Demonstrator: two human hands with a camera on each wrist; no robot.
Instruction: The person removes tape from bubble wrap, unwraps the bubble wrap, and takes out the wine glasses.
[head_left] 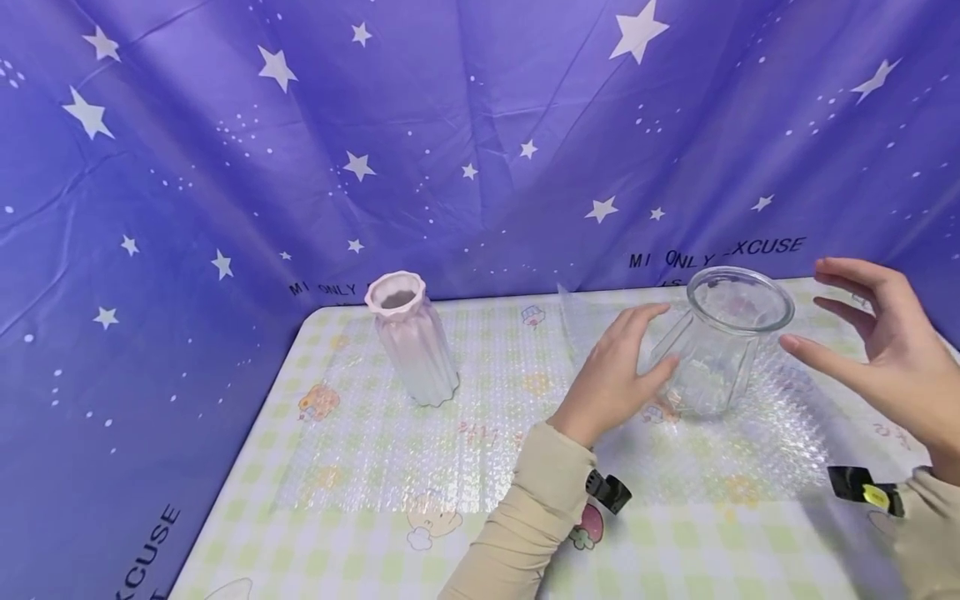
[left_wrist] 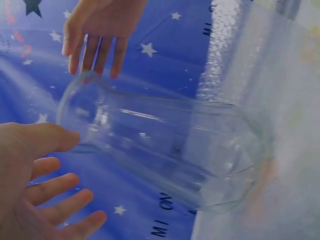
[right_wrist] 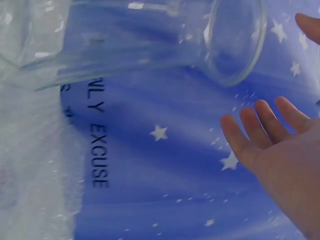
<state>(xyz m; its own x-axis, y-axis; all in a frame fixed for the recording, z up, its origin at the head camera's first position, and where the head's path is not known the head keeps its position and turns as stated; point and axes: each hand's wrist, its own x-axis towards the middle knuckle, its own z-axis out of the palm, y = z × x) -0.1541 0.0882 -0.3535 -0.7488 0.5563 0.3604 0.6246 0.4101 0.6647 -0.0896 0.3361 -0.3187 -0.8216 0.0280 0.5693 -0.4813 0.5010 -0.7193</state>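
Note:
A clear glass vase [head_left: 708,367] with a wide flared rim stands upright on bubble wrap at the right of the table. My left hand [head_left: 618,371] is at its left side, fingers spread and thumb apart; in the left wrist view the fingers [left_wrist: 60,200] look relaxed and grip nothing. On the other side, my right hand [head_left: 892,342] is held near the rim with its fingers loosely bent and a gap to the glass. In the right wrist view that hand [right_wrist: 285,150] is apart from the vase [right_wrist: 140,45].
A pink-and-white fluted vase [head_left: 416,342] stands on the left part of the bubble wrap [head_left: 375,450]. Under the wrap lies a green-checked tablecloth [head_left: 247,517] with cartoon prints. A purple curtain [head_left: 465,100] with white stars hangs behind and along the left edge.

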